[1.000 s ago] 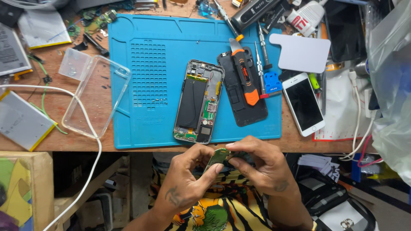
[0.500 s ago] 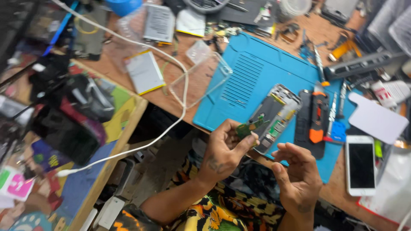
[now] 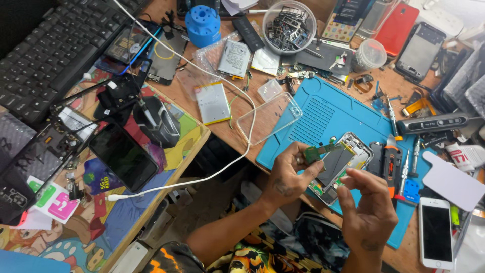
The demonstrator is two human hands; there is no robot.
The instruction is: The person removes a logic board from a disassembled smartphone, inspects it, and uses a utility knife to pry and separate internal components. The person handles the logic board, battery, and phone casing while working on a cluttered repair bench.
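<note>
My left hand (image 3: 287, 174) pinches a small green circuit board (image 3: 319, 151) between thumb and fingers, held up over the near edge of the blue work mat (image 3: 323, 116). Just behind the board lies an opened phone (image 3: 341, 167) with its battery and insides exposed. My right hand (image 3: 368, 212) hovers beside it with fingers spread and holds nothing.
An orange-and-black tool (image 3: 390, 164), a clear phone case (image 3: 269, 119), a loose battery (image 3: 212, 102) and a white phone (image 3: 436, 232) lie around the mat. A white cable (image 3: 202, 177) runs to the left table, which carries a black phone (image 3: 123, 156), a mouse (image 3: 156, 121) and a keyboard (image 3: 50, 45).
The view has swung left, bringing the side table and keyboard into sight. The circuit board went from both hands to the left hand alone; the right hand came away open.
</note>
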